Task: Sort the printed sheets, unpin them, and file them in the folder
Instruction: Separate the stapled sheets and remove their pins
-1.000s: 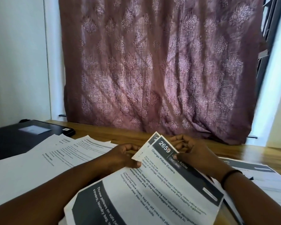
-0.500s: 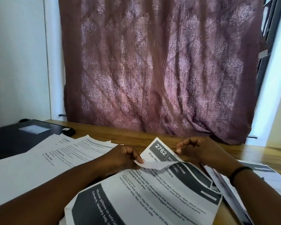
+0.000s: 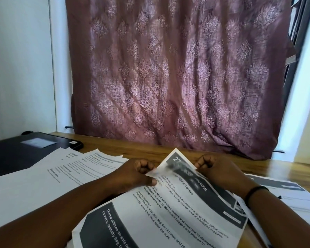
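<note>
Both hands work at the far end of a stack of printed sheets (image 3: 168, 212) that lies across the near middle of the wooden desk (image 3: 284, 167), slanting from lower left to upper right. The left hand (image 3: 132, 174) has its fingers curled in, and its thumb and fingertips pinch the left edge of a lifted sheet corner (image 3: 175, 163), which stands up from the stack and bends toward the camera; its print is blurred, though a dark header band and the white digits "27" can be made out. The right hand (image 3: 218, 170) sits just beside that same corner on the other side, fingers curled at its right edge, so it appears to grip the paper too, but the contact itself is hidden behind the sheet. A dark band (image 3: 256, 191) circles the right wrist. The top page of the stack shows a dark header and the words "Pillow Covers". To the left, a second spread of white pages (image 3: 52, 174) fans out over the desk, partly overlapping a black folder (image 3: 16, 149) at the far left that carries a pale label. More printed sheets (image 3: 284, 194) lie at the right, under the right forearm. A patterned mauve curtain (image 3: 177, 77) hangs behind the desk.
</note>
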